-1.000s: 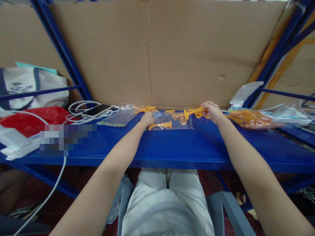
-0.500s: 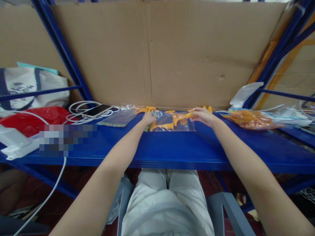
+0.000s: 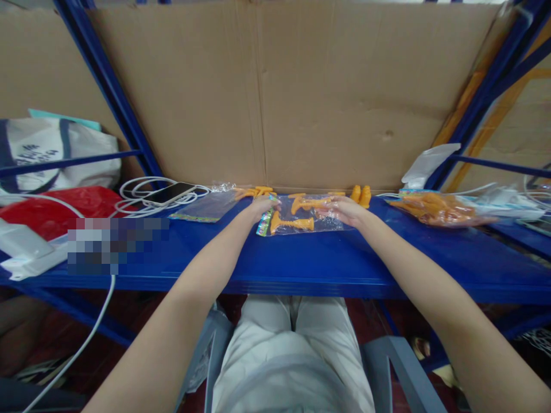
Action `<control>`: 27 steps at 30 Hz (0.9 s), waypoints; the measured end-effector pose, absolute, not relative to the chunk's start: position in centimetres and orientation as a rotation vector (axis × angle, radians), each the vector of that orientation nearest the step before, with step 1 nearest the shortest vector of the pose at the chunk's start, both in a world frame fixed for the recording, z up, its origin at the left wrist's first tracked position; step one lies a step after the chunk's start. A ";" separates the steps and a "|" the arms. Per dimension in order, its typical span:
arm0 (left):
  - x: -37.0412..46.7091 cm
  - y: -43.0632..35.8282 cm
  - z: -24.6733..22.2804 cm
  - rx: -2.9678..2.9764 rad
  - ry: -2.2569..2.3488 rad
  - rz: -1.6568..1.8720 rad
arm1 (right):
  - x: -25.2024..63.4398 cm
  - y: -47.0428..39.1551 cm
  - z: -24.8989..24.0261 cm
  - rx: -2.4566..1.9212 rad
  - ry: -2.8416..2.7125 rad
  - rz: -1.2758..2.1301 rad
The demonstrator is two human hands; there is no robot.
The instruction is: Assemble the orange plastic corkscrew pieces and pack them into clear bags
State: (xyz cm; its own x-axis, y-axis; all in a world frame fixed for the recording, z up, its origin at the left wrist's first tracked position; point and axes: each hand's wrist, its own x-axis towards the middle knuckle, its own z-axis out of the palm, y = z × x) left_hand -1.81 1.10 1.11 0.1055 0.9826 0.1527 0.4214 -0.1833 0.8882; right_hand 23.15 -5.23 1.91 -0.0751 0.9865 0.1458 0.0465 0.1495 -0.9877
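A clear plastic bag with a narrow, brightly printed strip at its left end [image 3: 329, 225] lies on the blue metal shelf [image 3: 318, 258], directly between the two hands. Inside it, a yellow-orange plastic hammer-shaped piece [image 3: 305, 224] is seen near the front edge, its head towards the left and its long axis running roughly sideways, along the shelf. Behind it, a second yellow-orange hammer-shaped piece [image 3: 312, 204] is set almost parallel, head to the left, its handle end reaching the fingers of the right hand [image 3: 348, 210]; whether it is wholly within the plastic cannot be told. The printed end is pinched by the bent fingers of the left hand [image 3: 262, 205], with little gap seen between thumb and fingers. The right fingers are stretched leftwards and partly curled over the bag's far right part; whether the plastic, the handle or both are gripped cannot be made out. The handle of the rear piece is thus nearer to the right hand, its head nearer to the left. Just beyond the right hand, two short yellow-orange plastic pegs [image 3: 365, 197] are stood side by side near the brown cardboard panel [image 3: 322, 103].
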 end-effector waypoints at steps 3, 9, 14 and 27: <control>-1.5 0.7 1.3 1.644 1.321 0.983 | 22.8 -5.7 1.8 -1.037 -1.393 1.164; -0.4 -0.4 1.6 1.568 1.242 0.970 | 22.7 -5.9 1.8 -0.919 -1.469 1.321; 0.1 -1.2 2.0 1.423 1.178 0.873 | 22.0 -6.0 1.6 -0.919 -1.344 1.282; -0.7 -0.9 2.0 1.417 1.099 0.872 | 22.0 -5.5 0.6 -1.063 -1.500 0.988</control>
State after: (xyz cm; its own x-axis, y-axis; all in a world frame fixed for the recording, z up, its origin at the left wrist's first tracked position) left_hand -0.65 -0.92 1.97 0.3015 0.9513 -0.0642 0.1540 0.0178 0.9879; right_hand 21.98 -5.48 0.63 -0.1060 0.9584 0.2651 0.1346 0.2780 -0.9511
